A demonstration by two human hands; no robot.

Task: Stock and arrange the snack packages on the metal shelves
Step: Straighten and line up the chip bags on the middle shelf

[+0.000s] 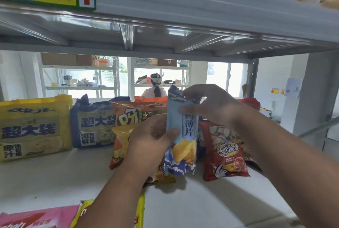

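A light blue chip bag [185, 147] with a wave pattern stands upright on the white metal shelf [55, 176]. My left hand [152, 136] grips its left edge at mid-height. My right hand [207, 103] pinches its top corner, with fingers across its upper front. A red corn snack bag [225, 152] stands just right of it. An orange bag [135, 115] and a yellow-orange bag [119, 147] stand to its left, partly hidden by my left hand.
Big yellow [33, 128] and dark blue [91, 125] noodle multipacks stand at the back left. A pink bag [36, 218] and a yellow bag [86, 209] lie at the front edge. The upper shelf [183, 7] hangs low overhead. A person [156, 88] stands beyond the rack.
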